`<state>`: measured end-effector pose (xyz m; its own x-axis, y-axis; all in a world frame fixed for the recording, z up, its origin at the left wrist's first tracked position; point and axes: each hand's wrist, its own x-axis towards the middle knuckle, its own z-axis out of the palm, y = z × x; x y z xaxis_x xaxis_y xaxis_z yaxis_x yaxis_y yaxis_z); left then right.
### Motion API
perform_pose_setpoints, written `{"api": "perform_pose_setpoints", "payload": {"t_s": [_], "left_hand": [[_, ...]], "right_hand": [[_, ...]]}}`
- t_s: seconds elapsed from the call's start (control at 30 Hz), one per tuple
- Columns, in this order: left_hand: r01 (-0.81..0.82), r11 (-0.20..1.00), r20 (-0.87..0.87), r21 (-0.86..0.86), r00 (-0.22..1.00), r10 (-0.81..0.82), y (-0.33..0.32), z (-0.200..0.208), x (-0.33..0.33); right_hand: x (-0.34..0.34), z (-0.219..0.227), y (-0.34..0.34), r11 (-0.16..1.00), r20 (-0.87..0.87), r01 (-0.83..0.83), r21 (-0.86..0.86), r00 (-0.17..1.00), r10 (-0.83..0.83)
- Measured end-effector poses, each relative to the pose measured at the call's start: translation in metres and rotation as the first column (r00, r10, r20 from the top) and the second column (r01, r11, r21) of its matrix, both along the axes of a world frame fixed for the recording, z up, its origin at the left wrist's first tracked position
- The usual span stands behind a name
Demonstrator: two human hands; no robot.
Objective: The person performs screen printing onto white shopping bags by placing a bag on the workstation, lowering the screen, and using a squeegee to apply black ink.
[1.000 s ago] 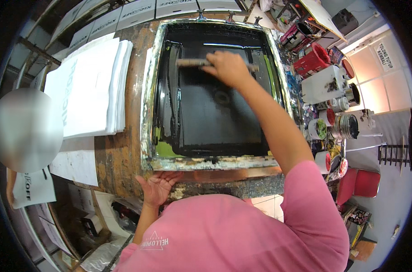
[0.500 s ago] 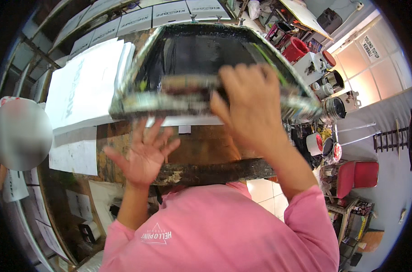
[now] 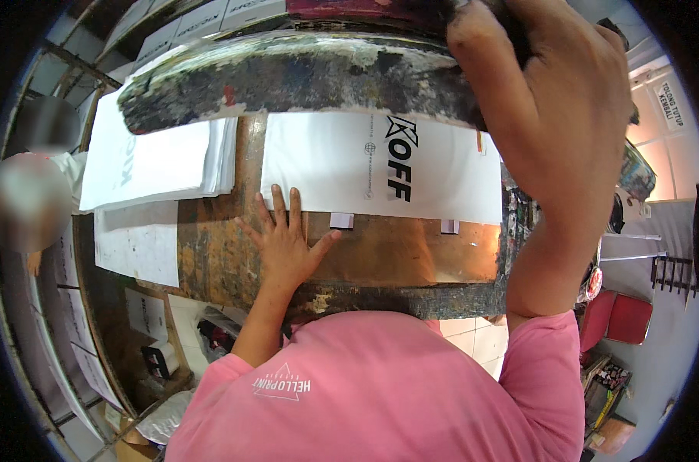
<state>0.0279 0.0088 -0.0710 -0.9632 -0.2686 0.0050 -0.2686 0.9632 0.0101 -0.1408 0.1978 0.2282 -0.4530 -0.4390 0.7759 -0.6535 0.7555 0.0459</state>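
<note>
My right hand [image 3: 550, 85] is closed at the near edge of a raised, paint-crusted screen printing frame [image 3: 303, 85]. Just past that edge shows a dark red bar [image 3: 342, 9], perhaps a squeegee, close to my thumb; some fingertips are hidden. Below the frame lies a white sheet [image 3: 311, 165] with large black printed lettering, its far part covered by the frame. My left hand [image 3: 284, 239] rests flat with fingers spread, its fingertips at the sheet's near left edge. Two small pale tabs, a left tab [image 3: 342, 221] and a right tab [image 3: 449, 226], sit along that edge.
A thick stack of white sheets [image 3: 165, 165] stands left on the stained wooden table [image 3: 211, 242]. A loose pale sheet [image 3: 138, 246] hangs by it. Another person's hand [image 3: 34, 263] is at far left. A red chair [image 3: 627, 317] stands at right.
The frame has swung up and toward me in my right hand, baring the printed sheet. My left hand has come down from the air to the sheet's near edge.
</note>
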Motion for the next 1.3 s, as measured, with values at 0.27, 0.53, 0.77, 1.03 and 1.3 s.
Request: {"api": "perform_pose_setpoints", "payload": {"t_s": [0.27,0.53,0.77,1.03,1.3], "left_hand": [[0.139,0.97,-0.371,0.199,0.927,-0.057,0.004,0.038,-0.035],[0.158,0.795,-0.677,0.586,0.635,0.372,-0.014,0.094,-0.078],[0.147,0.591,-0.558,0.793,0.566,0.608,-0.133,0.13,-0.021],[0.247,0.719,-0.729,0.65,0.469,0.498,-0.286,0.174,0.052],[-0.15,0.799,-0.655,0.583,0.495,0.571,-0.412,0.153,0.098]], "right_hand": [[-0.009,0.003,0.014,0.999,0.056,-0.035,0.023,0.998,0.033],[-0.02,0.012,0.015,0.993,0.069,-0.077,0.087,0.995,0.071],[-0.013,0.013,0.016,0.997,0.112,0.008,0.079,0.994,-0.017],[0.0,0.003,0.011,0.992,0.031,0.084,0.091,0.996,-0.087],[0.004,0.004,0.008,0.999,0.142,0.022,0.033,0.989,-0.027]]}}
